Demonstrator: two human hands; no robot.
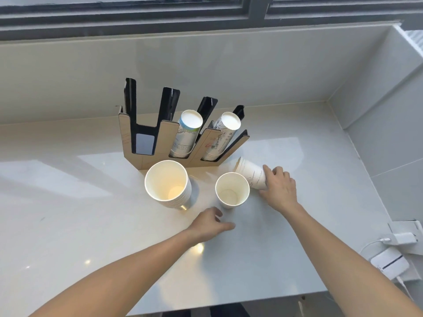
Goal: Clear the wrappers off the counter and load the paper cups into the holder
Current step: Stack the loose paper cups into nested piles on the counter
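The glossy pale worktop [68, 225] is smooth and slick, and no wrappers show on it. At its back stands the cup holder [146, 143], flat board fronts with black slotted uprights: two of its bays hold printed cup stacks upside down, the left bay is empty. In front, a tall stack of wide paper cups [168, 184] stands mouth up, ribbed at the rims; beside it is a smaller upright cup [232, 191]. The right hand [280, 188] has its grip closed around a lying stack of printed cups [250, 175], thin and tapered. The left hand [211, 223] hovers loosely curled, holding nothing. The risk, I judge: squeezing could crush the thin paper, or the nested stack could slide apart on lifting and knock the light upright cup over
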